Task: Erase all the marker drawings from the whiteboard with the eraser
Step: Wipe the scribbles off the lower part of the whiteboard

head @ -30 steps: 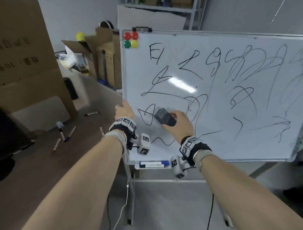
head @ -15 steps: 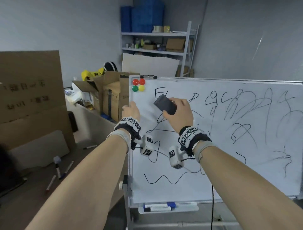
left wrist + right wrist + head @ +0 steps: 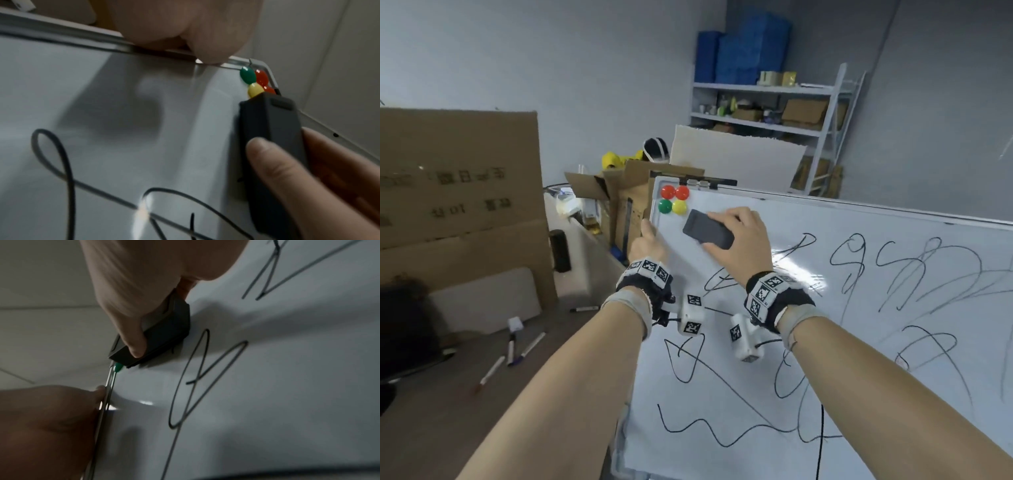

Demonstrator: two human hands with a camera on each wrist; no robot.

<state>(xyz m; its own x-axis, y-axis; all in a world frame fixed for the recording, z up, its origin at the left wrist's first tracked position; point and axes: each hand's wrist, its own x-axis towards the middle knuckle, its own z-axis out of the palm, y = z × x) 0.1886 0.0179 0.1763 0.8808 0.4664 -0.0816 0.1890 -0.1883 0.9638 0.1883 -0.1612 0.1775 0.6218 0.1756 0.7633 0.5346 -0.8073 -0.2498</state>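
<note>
Right hand (image 3: 739, 245) gripping eraser (image 3: 708, 229), pressed flat on whiteboard (image 3: 859, 394) near top-left corner, just right of magnets (image 3: 674, 200). Left hand (image 3: 649, 241) clamped on board's left edge, just left of eraser. Marker scribbles (image 3: 914, 274) below and right of right hand.

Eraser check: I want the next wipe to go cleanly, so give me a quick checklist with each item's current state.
1. Right hand grips the eraser: ok.
2. Eraser flat on the whiteboard: ok, per the right wrist view.
3. Left hand steadies the board's left edge: ok.
4. Eraser clear of the magnets: cannot tell; its end is right beside them.
5. Marker drawings gone: not ok, many remain.
</note>
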